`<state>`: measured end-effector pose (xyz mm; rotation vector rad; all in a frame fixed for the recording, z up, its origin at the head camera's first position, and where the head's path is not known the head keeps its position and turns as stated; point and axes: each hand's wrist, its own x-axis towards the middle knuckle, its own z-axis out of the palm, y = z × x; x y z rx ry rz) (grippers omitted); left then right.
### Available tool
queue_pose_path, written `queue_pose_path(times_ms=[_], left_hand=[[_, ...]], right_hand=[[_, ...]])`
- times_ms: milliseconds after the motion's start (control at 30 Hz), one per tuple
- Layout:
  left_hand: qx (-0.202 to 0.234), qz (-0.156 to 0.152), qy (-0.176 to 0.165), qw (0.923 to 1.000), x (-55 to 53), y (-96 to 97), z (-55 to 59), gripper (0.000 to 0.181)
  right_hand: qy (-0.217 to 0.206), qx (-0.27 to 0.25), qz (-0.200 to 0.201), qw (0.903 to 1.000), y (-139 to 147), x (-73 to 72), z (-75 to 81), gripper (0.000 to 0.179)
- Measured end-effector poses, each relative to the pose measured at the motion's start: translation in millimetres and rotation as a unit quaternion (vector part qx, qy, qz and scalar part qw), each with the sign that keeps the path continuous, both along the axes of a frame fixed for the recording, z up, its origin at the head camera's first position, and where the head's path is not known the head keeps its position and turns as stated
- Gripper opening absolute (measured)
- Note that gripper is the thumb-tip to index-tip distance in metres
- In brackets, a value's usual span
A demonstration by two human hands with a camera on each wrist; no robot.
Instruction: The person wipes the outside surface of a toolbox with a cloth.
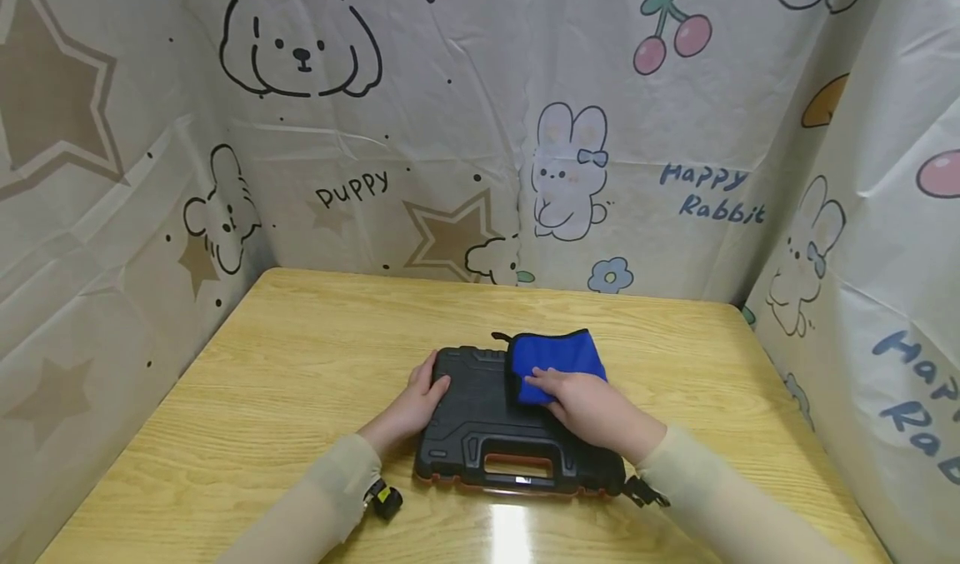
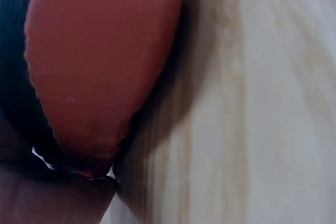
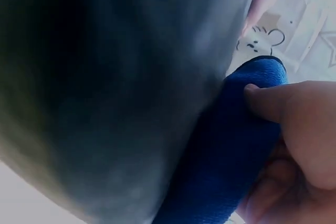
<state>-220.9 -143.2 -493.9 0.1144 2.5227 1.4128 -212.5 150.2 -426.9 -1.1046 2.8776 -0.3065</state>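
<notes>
A black plastic carrying case (image 1: 472, 397) with an orange lower half lies flat on the table, its handle toward me. My left hand (image 1: 416, 401) grips its left edge, thumb on the lid. In the left wrist view the case's orange side (image 2: 100, 61) stands close to the wood, with part of that hand (image 2: 58, 198) at the lower left. On the lid's right part, my right hand (image 1: 588, 401) holds a folded blue cloth (image 1: 555, 354) with black edging and a small loop. The right wrist view shows the thumb (image 3: 268, 100) over the cloth, fingers curled beneath.
The case rests on a light wooden table (image 1: 322, 322). A white curtain (image 1: 450, 131) printed with cartoon animals closes off the back and both sides. Black straps, one at the left wrist (image 1: 386, 497) and one at the right (image 1: 643, 491), hang near the case's front corners.
</notes>
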Motion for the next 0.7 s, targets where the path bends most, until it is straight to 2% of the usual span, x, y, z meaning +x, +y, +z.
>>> queue_pose_path(times_ms=[233,467,700], left_hand=[[-0.002,0.007,0.006,1.0000,-1.1,0.9,-0.7,0.067],[0.003,0.010,0.011,0.9999,0.6,1.2,0.3,0.066],[0.000,0.005,0.010,0.9999,0.1,0.7,0.7,0.067]], right_hand=[[0.000,0.014,0.027,0.9996,-1,22.4,3.9,0.042],[-0.007,0.055,0.043,0.9975,-7,55.7,15.1,0.044],[0.023,0.086,0.062,0.9942,-13,81.7,18.4,0.044]])
